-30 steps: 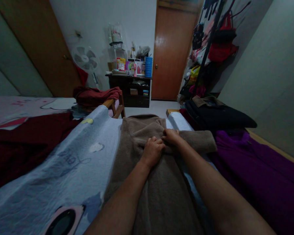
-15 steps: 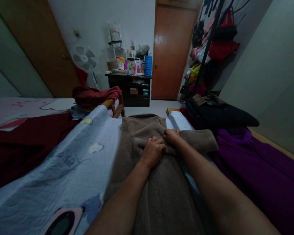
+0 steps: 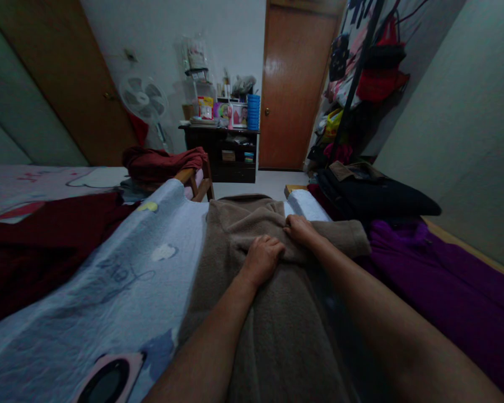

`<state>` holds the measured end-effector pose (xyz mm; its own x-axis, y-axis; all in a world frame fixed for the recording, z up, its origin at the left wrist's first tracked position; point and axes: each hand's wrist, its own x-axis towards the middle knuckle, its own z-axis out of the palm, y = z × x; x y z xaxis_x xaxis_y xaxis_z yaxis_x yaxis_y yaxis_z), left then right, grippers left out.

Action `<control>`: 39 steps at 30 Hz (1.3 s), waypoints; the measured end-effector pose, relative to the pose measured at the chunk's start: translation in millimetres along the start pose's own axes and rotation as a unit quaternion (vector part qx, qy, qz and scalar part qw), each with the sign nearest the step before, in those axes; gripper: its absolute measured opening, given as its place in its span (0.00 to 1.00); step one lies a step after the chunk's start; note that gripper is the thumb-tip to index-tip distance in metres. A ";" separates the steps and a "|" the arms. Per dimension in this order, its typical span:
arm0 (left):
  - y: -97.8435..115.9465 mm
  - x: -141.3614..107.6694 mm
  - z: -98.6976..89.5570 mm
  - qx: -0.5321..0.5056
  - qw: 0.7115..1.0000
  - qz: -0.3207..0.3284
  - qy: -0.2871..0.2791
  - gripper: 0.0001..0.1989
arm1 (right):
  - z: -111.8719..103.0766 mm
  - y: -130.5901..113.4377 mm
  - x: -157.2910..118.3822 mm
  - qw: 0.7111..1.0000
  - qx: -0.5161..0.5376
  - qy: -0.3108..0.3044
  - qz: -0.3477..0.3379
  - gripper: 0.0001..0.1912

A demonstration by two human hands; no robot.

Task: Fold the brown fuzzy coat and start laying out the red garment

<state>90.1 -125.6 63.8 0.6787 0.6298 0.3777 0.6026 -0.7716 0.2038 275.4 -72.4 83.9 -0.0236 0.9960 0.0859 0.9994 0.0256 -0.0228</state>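
A brown fleece coat (image 3: 218,268) lies lengthwise on the bed before me, with one sleeve (image 3: 342,236) stretched out to the right. My left hand (image 3: 264,259) presses on the middle of the coat, its fingers curled into a fold of the cloth. Slightly farther off and to the right, my right hand (image 3: 301,229) pinches the fabric where the sleeve crosses the body. Part of the coat's near right side is hidden under my right forearm.
A light blue patterned sheet (image 3: 151,291) covers the bed. At left are a dark red garment (image 3: 59,240) and, nearer, a pink device with a dark round face (image 3: 113,380). A purple garment (image 3: 445,296) and folded dark clothes (image 3: 382,193) lie at right.
My right hand has shifted a little right and away along the sleeve's upper edge. My left hand stays in almost the same place, its fingers slightly flatter.
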 end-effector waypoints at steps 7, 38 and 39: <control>-3.3 1.1 8.1 0.005 1.000 -0.010 0.014 0.08 | -38.0 21.8 -55.2 0.992 -0.035 -0.042 -0.118 0.06; -9.0 2.2 17.2 0.010 0.997 -0.062 0.038 0.08 | -45.5 52.9 -107.0 0.953 -0.215 0.081 -0.198 0.06; -8.8 2.4 16.7 0.009 0.997 -0.062 0.038 0.08 | -45.1 52.4 -106.5 0.954 -0.216 0.076 -0.192 0.06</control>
<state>93.5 -115.7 47.8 0.5649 0.7119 0.4172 0.6884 -0.6854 0.2375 331.3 -181.0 118.5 -0.4185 0.8959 0.1490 0.8358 0.3157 0.4492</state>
